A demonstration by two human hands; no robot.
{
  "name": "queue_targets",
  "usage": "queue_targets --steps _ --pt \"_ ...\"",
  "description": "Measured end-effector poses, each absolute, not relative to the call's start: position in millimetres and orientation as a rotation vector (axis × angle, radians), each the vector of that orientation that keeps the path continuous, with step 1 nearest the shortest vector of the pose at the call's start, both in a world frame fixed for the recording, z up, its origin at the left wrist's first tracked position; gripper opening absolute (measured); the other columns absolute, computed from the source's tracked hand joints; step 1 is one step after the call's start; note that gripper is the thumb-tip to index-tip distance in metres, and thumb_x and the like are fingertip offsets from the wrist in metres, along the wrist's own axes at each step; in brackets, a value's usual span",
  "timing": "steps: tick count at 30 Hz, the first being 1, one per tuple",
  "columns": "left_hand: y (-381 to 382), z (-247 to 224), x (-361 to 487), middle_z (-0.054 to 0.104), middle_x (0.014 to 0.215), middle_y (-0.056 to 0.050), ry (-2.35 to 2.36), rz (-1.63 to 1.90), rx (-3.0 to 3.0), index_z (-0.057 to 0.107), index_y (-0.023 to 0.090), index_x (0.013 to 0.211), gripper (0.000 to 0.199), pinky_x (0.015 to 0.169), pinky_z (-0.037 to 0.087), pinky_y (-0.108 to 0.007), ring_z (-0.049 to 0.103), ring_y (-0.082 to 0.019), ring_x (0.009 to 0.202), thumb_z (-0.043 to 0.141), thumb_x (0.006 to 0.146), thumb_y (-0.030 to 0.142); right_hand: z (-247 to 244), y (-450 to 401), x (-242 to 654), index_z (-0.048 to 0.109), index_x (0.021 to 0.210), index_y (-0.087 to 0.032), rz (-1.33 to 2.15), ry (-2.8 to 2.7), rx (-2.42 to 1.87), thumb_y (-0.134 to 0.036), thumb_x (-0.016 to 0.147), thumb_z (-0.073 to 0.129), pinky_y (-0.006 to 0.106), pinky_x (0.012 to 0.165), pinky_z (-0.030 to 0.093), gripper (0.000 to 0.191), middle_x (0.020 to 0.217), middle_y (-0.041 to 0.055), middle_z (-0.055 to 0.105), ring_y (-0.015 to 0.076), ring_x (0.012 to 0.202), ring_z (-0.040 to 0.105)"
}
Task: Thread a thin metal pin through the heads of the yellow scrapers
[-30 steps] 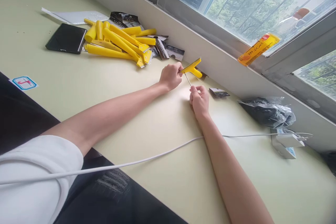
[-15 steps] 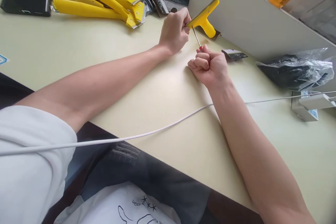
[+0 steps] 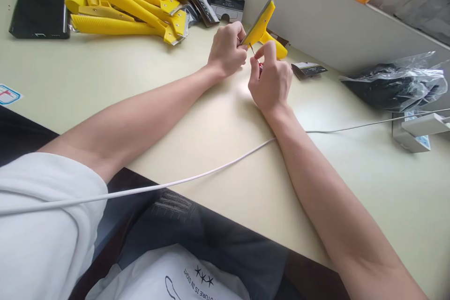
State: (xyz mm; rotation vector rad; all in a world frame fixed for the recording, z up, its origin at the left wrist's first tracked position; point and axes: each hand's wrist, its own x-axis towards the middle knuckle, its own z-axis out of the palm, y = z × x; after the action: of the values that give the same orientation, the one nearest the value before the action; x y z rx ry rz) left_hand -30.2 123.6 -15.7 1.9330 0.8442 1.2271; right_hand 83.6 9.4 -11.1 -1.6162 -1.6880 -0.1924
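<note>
My left hand is closed on one end of a yellow scraper, holding it tilted above the table with its short handle pointing down to the right. Its fingers hide that end of the blade edge. In my right hand a screwdriver with a red handle is pinched between thumb and fingers. The thin metal shaft reaches up to the scraper's yellow head, near the left fingers. Most of the screwdriver's handle is covered by my right hand.
Several yellow scrapers lie piled at the back left, beside a black box. Black card packages are behind them. A white cable crosses the table under my right forearm. A plastic-wrapped black bundle lies to the right.
My right hand has rotated, from knuckles curled under to the back of the hand showing, while gripping the screwdriver. The scraper is tilted more steeply. The view has shifted slightly.
</note>
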Motion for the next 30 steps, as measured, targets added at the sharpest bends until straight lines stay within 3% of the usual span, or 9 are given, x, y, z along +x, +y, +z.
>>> queue_targets --steps 4,8,13,18,24,30 --pt "122.3 -16.5 -29.3 0.066 0.073 -0.002 0.863 1.256 1.937 0.048 0.029 0.076 0.02 0.068 0.048 -0.038 0.066 -0.025 0.081 0.067 0.083 0.028 -19.6 17.1 92.2 0.056 0.116 -0.022 -0.114 -1.592 -1.559 -0.051 0.106 0.033 0.037 0.075 0.05 0.038 0.099 0.0078 0.066 0.0188 0.077 0.064" --pt "121.5 -15.1 -28.0 0.063 0.07 -0.001 0.891 1.286 2.017 0.04 0.029 0.072 0.028 0.068 0.044 -0.036 0.06 -0.021 0.073 0.065 0.081 0.02 -26.4 26.6 101.6 0.064 0.101 -0.018 0.092 -1.539 -1.493 -0.06 0.103 0.029 0.033 0.066 0.049 0.054 0.081 0.0039 0.062 0.0167 0.071 0.063" --pt "120.8 -13.0 -27.2 0.062 0.07 0.001 0.887 1.297 2.116 0.034 0.029 0.073 0.032 0.067 0.041 -0.034 0.056 -0.019 0.072 0.06 0.079 0.011 -12.3 28.8 100.3 0.061 0.078 -0.021 0.604 -1.242 -1.416 -0.049 0.098 0.054 0.028 0.048 0.041 0.035 0.051 -0.0065 0.034 0.0106 0.044 0.045" --pt "118.1 -10.4 -28.9 0.058 0.068 0.002 0.889 1.286 2.19 0.031 0.029 0.073 0.034 0.073 0.041 -0.034 0.051 -0.018 0.075 0.057 0.083 0.01 10.4 20.1 89.1 0.053 0.072 -0.023 1.015 -0.872 -1.298 -0.035 0.098 0.059 0.023 0.043 0.036 0.029 0.05 -0.0121 0.012 0.0052 0.034 0.023" --pt "113.7 -5.6 -32.9 0.065 0.079 -0.001 0.936 1.196 2.235 0.035 0.03 0.077 0.029 0.082 0.041 -0.036 0.051 -0.019 0.086 0.058 0.09 0.02 14.1 17.0 88.3 0.055 0.075 -0.023 1.15 -0.761 -1.246 -0.031 0.099 0.057 0.024 0.048 0.04 0.026 0.049 -0.0135 0.008 0.0042 0.033 0.021" --pt "115.6 -4.6 -32.4 0.066 0.079 -0.001 0.956 1.213 2.278 0.031 0.03 0.075 0.033 0.077 0.043 -0.035 0.052 -0.019 0.083 0.058 0.087 0.014 7.8 23.3 97.8 0.059 0.078 -0.023 1.062 -0.856 -1.294 -0.035 0.1 0.055 0.027 0.053 0.044 0.026 0.047 -0.0128 0.011 0.0045 0.034 0.026"
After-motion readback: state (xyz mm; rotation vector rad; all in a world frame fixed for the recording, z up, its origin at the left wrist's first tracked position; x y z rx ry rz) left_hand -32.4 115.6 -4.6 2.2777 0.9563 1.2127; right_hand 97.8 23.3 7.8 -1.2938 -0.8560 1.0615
